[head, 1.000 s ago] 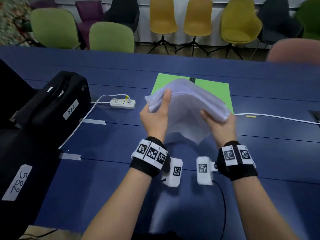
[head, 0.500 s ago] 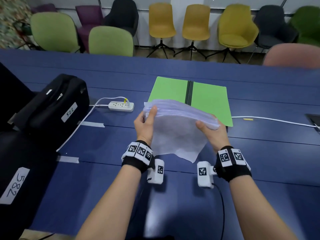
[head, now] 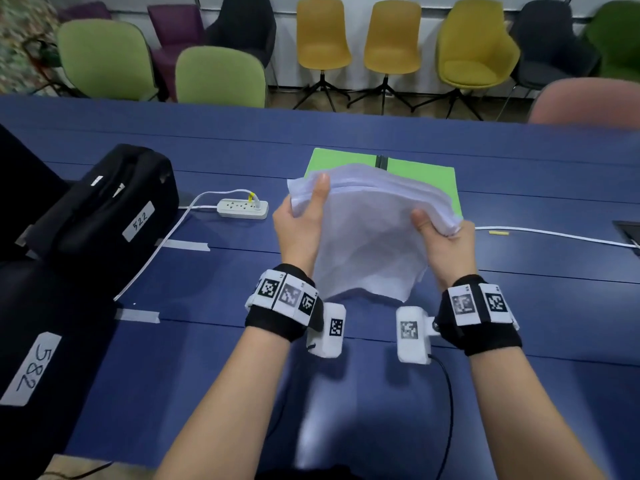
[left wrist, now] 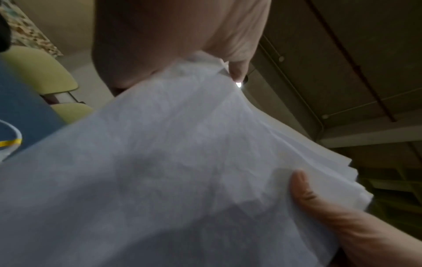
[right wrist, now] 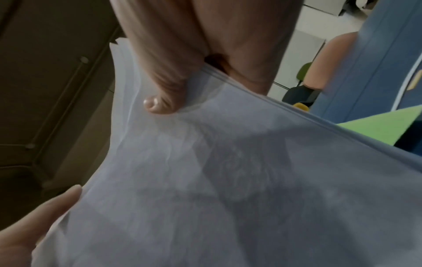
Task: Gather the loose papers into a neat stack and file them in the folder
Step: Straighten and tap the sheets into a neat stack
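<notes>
A thick stack of white papers (head: 370, 233) is held upright above the blue table, its lower edge hanging free of the surface. My left hand (head: 301, 220) grips the stack's left edge, thumb on the near face. My right hand (head: 443, 237) grips the right edge the same way. The sheets fan unevenly along the top. Behind the stack, an open green folder (head: 422, 178) lies flat on the table, partly hidden by the papers. The papers (left wrist: 182, 162) fill the left wrist view, and in the right wrist view the papers (right wrist: 228, 180) cover most of the frame beside a corner of the folder (right wrist: 376, 126).
A white power strip (head: 242, 208) with its cable lies left of the folder. Two black bags (head: 104, 206) with number labels sit at the left of the table (head: 519, 306). A white cable (head: 554, 234) runs off to the right. Chairs line the far side.
The stack dropped toward the table half a second ago and has since been lifted again, now covering more of the folder. Both hands kept their grip.
</notes>
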